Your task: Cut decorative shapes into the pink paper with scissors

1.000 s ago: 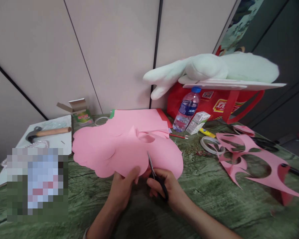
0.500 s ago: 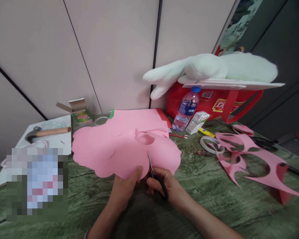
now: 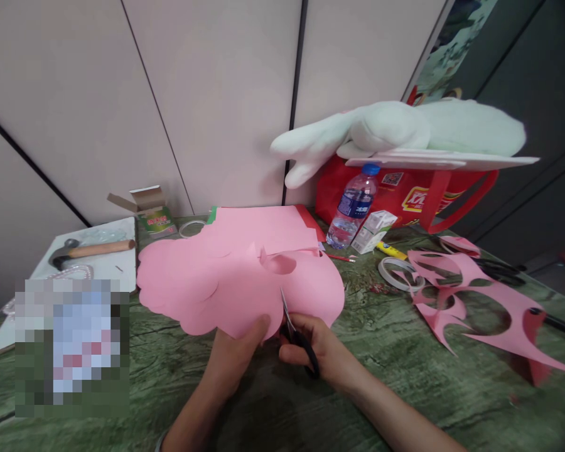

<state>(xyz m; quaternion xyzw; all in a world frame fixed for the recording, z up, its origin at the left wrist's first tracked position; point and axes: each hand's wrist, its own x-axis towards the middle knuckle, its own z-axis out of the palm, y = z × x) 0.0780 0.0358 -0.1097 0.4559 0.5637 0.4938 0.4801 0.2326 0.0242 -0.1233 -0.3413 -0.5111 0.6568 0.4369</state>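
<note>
A large pink paper piece [image 3: 207, 282] with scalloped edges is held up over the table, with a curled flap near its middle. My left hand [image 3: 245, 339] pinches its lower edge, thumb on top and fingers hidden beneath. In my right hand [image 3: 311, 345] are black-handled scissors [image 3: 289, 323], with fingers through the loops. Their blades point up and away, lying at the paper just right of my left thumb. Flat pink sheets [image 3: 263, 220] lie behind the paper, over green and red ones.
Pink paper offcuts [image 3: 487, 301], a roll of tape [image 3: 398, 274], a yellow glue stick [image 3: 390, 251] and a water bottle [image 3: 353, 210] are to the right. A red bag [image 3: 400, 188] stands behind. At left, a hammer [image 3: 94, 249] rests on a white board [image 3: 122, 276].
The scissors and my right hand have shifted very slightly right. The right part of the pink paper has swung a little, and its curled flap has moved slightly right.
</note>
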